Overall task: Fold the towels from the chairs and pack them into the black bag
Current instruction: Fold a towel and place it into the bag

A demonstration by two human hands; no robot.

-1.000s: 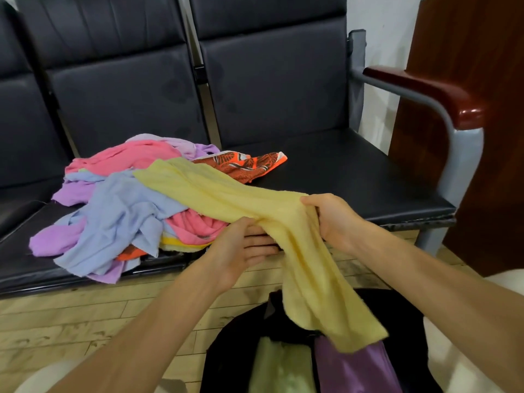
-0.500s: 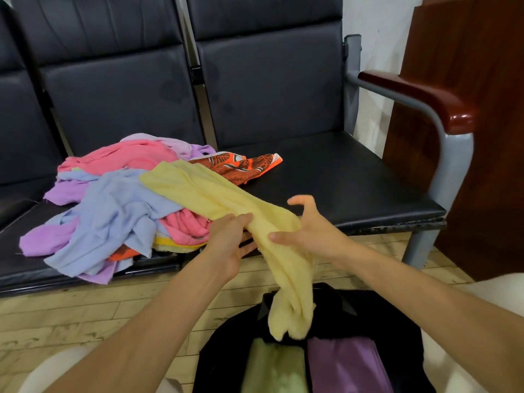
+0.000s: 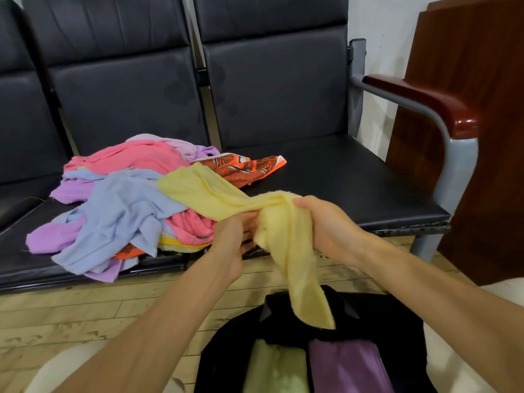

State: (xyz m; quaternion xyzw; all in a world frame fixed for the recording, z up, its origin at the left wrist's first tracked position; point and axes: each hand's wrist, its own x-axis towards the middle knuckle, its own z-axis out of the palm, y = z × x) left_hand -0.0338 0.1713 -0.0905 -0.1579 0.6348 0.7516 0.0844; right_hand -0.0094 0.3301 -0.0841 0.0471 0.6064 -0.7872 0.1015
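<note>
A yellow towel (image 3: pixel 215 194) runs from the towel pile (image 3: pixel 124 205) on the black chair seat (image 3: pixel 340 182) toward me and droops over the black bag (image 3: pixel 391 330). My left hand (image 3: pixel 232 239) grips it from the left, fingers curled into the cloth. My right hand (image 3: pixel 326 225) holds its bunched fold from the right, close beside the left. The pile holds pink, blue, purple and orange patterned towels. Inside the open bag lie a folded pale green towel (image 3: pixel 275 370) and a folded purple towel (image 3: pixel 346 367).
A row of black chairs fills the back, with a red-topped metal armrest (image 3: pixel 425 103) at the right. A dark wooden panel (image 3: pixel 482 137) stands at the far right. The floor is light wood planks (image 3: pixel 56 313). The bag sits between my knees.
My right hand opened half a second ago and now grips the yellow towel again. Both hands have closed together on the bunched cloth, and the hanging end is narrower.
</note>
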